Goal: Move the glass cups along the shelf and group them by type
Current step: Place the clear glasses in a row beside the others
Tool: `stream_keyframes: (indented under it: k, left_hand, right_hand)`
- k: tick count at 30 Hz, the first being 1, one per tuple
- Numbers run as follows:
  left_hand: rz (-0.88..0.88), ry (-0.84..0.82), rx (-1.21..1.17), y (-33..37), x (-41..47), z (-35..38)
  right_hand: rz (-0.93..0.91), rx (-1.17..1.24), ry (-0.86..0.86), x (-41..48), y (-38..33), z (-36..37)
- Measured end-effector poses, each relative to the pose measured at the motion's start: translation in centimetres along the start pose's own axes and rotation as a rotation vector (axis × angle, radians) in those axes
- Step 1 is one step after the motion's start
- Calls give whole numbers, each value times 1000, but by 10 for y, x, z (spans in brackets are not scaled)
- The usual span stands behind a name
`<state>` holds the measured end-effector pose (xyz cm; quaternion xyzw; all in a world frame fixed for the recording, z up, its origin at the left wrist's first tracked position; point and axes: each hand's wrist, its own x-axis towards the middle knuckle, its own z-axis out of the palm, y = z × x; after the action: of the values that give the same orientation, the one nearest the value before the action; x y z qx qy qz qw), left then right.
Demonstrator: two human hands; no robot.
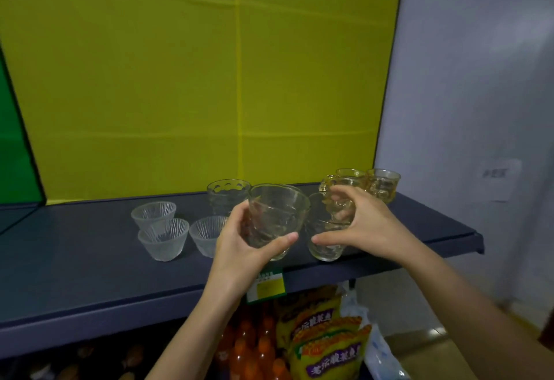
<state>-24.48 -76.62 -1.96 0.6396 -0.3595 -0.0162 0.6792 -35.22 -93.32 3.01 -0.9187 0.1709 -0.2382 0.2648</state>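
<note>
1. Shelf point(90, 259): dark blue, crossing mid-frame; yellow panel point(180, 79) behind.
2. Left hand point(239, 247): wrapped around a clear tumbler point(277, 214), thumb across its lower front; the tumbler is tilted, centre frame.
3. Right hand point(365, 226): curled over a second clear tumbler point(325, 241) standing at the shelf's front edge, thumb on its near side.
4. Dimpled tumbler point(227, 199): upright, behind the left hand.
5. Frosted cups point(163, 237): three, clustered left of centre.
6. Amber mugs point(380, 184): grouped at the rear right.
7. Price tag point(266, 288): on the shelf's front lip, below the hands.

Two bare forearms and hands, no sleeves, rings or watch.
</note>
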Motion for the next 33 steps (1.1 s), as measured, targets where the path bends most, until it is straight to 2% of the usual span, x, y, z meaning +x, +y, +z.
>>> stream_keyframes:
  k: [4,10,17,26,33]
  left_hand:
    - [27,92,119,-1,-2,17]
    - [-28,193,265,-14,-4,31]
    - [-32,249,379,-21,4,41]
    - [-84,262,421,-26,17,47]
    - [-111,326,521,-32,28,49]
  right_hand:
    - [-51,33,-14,7,15,-2]
    - [-86,100,-31,15,30,-3]
    - [-118,154,-56,21,40,8]
    - [-109,175,-2,36,44,25]
    - [-100,109,20,41,44,35]
